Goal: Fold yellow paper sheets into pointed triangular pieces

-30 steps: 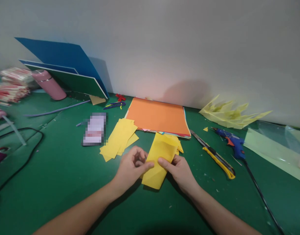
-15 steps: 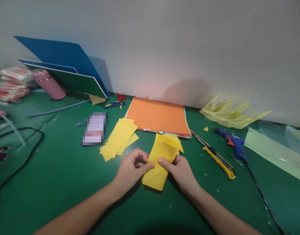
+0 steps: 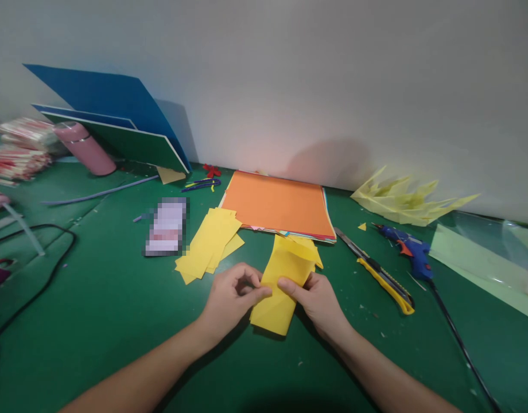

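Observation:
A folded piece of yellow paper (image 3: 276, 312) is held tilted above the green table, between my two hands. My left hand (image 3: 235, 291) pinches its left edge, thumb in front and fingers curled behind. On the other side my right hand (image 3: 318, 298) grips the right edge, its thumb pressed flat on the front face. The fingers behind the paper are partly hidden. Left of it lies a loose pile of yellow paper strips (image 3: 210, 241). More yellow paper pieces (image 3: 318, 258) show just behind the held one.
A stack of coloured sheets with orange paper (image 3: 276, 201) on top lies ahead. Rightward are a yellow utility knife (image 3: 384, 281), blade out, a blue glue gun (image 3: 408, 249) with its cord, and a pale yellow paper shape (image 3: 414, 201). Leftward are a blurred phone (image 3: 167, 226) and a pink bottle (image 3: 87, 149).

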A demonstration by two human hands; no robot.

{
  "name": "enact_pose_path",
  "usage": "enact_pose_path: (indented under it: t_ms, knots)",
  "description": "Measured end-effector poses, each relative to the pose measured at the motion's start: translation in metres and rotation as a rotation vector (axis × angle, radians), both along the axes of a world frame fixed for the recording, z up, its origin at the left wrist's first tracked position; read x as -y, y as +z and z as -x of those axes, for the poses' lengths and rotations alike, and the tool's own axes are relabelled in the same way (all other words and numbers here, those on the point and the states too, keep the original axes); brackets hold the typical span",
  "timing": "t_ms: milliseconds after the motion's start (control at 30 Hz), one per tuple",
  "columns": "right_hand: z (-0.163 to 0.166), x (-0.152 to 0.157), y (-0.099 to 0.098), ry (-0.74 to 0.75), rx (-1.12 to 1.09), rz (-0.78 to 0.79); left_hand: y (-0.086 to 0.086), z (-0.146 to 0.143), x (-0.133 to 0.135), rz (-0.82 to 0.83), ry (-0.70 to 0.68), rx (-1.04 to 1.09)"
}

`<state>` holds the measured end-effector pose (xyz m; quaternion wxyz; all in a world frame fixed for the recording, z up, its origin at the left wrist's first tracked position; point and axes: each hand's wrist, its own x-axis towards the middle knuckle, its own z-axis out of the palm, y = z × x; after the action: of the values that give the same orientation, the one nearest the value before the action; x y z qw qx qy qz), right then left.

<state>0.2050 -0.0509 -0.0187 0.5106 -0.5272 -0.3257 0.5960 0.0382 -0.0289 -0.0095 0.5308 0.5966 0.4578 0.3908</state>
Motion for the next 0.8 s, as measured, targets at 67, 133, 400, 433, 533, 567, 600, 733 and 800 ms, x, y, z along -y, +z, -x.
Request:
enact_pose_path:
  t_ms: [67,133,400,433,533,567,600,733,800]
  knots:
    - [0.0002,-0.0001,0.0001,-0.004,-0.005,0.004,0.0008,-0.0003,-0.0003,-0.029,0.004,-0.014]
    - [0.0004,-0.0001,0.0003,-0.004,-0.009,0.006,0.0017,-0.0004,-0.0005,-0.101,-0.007,-0.046]
    - [0.0002,-0.0012,0.0010,-0.022,-0.069,-0.041,-0.0022,0.0049,0.0003,-0.216,-0.125,-0.279]
    - [0.0002,-0.0012,0.0008,-0.028,-0.073,-0.044,-0.0029,0.0059,0.0003,-0.199,-0.152,-0.289]
    - [0.0005,-0.0008,-0.0002,-0.039,-0.082,-0.045,-0.0046,0.0080,0.0003,-0.146,-0.210,-0.268]
    - [0.0006,-0.0005,-0.0004,-0.044,-0.084,-0.046,-0.0051,0.0084,0.0003,-0.129,-0.216,-0.252]
    - [0.0007,-0.0003,-0.0006,-0.050,-0.083,-0.045,-0.0055,0.0086,0.0004,-0.114,-0.219,-0.238]
    - [0.0014,0.0002,0.0002,-0.054,-0.049,-0.041,-0.0047,0.0078,0.0010,-0.071,-0.224,-0.195]
    - [0.0018,0.0001,0.0013,-0.049,-0.046,-0.040,-0.0030,0.0069,0.0014,-0.047,-0.223,-0.167]
